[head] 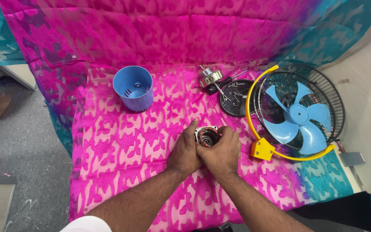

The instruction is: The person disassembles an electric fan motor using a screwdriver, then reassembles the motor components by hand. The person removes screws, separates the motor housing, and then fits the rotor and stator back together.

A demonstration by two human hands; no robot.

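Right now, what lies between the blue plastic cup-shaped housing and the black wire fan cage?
In the head view, between blue plastic housing and fan cage: a silver metal motor part and a black round plate.

A: Item noted?
B: Small round fan motor [207, 136], copper windings seen inside a pale housing, open face upward.
A: Position?
B: Held low over pink patterned cloth, partly hidden.

pink cloth-covered table [121, 150], blue cup [133, 88], fan [297, 111]
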